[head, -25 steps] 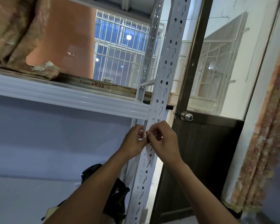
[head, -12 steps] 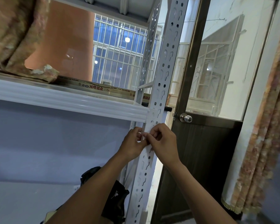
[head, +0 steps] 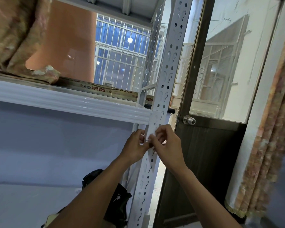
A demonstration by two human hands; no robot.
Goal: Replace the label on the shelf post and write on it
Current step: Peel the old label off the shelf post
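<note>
A white perforated shelf post (head: 169, 66) rises through the middle of the view. A pale label (head: 154, 125) is stuck on it just under the shelf beam. Both hands meet at the label's lower edge. My left hand (head: 136, 146) pinches at the post from the left. My right hand (head: 169, 145) pinches from the right, fingertips touching the label's bottom corner. The fingers hide the lower end of the label, so I cannot tell whether it is peeled.
A white shelf beam (head: 69, 101) runs left from the post, with folded cloth (head: 18, 38) and a printed metal bar (head: 95, 88) on it. A dark door (head: 202, 162) with a round knob (head: 189, 120) stands right. A black bag (head: 117, 204) lies below; a curtain (head: 270, 129) hangs far right.
The hands stay together at the label, working with small finger movements. The view has shifted slightly; nothing has come off the post.
</note>
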